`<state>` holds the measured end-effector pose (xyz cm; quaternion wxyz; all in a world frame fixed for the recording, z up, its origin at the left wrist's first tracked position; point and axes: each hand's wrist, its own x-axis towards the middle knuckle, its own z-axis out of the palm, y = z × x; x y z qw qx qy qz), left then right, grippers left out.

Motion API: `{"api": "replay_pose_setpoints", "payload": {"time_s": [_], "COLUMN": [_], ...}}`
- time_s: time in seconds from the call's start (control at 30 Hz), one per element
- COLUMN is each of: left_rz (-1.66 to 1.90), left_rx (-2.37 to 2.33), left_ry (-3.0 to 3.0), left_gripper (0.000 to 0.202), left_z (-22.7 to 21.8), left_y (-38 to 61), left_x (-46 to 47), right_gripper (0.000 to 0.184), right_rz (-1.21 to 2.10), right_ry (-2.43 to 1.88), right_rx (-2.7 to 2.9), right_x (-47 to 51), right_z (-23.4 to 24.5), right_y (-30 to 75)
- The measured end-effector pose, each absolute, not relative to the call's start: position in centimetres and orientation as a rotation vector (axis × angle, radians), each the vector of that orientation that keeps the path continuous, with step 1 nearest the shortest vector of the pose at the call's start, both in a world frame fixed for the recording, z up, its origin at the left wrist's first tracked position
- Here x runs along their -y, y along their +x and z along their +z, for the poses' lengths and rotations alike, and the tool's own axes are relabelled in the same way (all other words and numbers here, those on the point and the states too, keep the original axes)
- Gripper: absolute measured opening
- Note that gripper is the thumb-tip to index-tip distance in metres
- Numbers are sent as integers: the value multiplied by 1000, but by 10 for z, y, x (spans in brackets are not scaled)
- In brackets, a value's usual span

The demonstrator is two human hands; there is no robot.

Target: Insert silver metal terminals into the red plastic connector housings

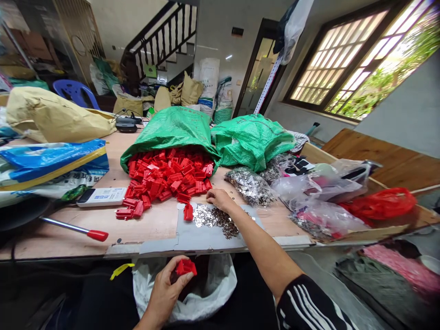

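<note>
My left hand [163, 289] grips a small red plastic housing [187, 266] between thumb and fingers, above the mouth of a white woven sack [225, 288]. Over the table my right hand [220, 200] is closed with its fingers curled together; whatever they hold is hidden. Below it, small shiny metal pieces [209, 217] lie heaped on a grey sheet [189, 238]. One loose red housing [188, 212] lies at the heap's left side. Many more red housings [165, 176] spill from a green woven sack [172, 126] just beyond, left of my right hand.
A second green sack [254, 140] and a clear bag of metal pieces [249, 185] lie to the right, beside a wooden tray of plastic bags [343, 183]. At left are a white device [103, 196] and a red-tipped lever [98, 235] sticking out over the table.
</note>
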<state>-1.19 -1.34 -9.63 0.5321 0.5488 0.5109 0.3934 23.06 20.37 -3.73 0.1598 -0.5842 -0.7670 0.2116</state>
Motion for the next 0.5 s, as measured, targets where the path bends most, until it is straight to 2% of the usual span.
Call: {"api": "replay_pose_setpoints", "payload": {"time_s": [0.5], "left_rz": [930], "left_rx": [-1217], "left_ry": [1318], "left_gripper": [38], "left_z": [-98], "left_y": [-12], "left_x": [15], "right_gripper": [13], "right_rz": [664], "right_ry": [-1643], "right_rx": [2178], "right_x": [-206], "right_z": [-38], "right_y": [240]}}
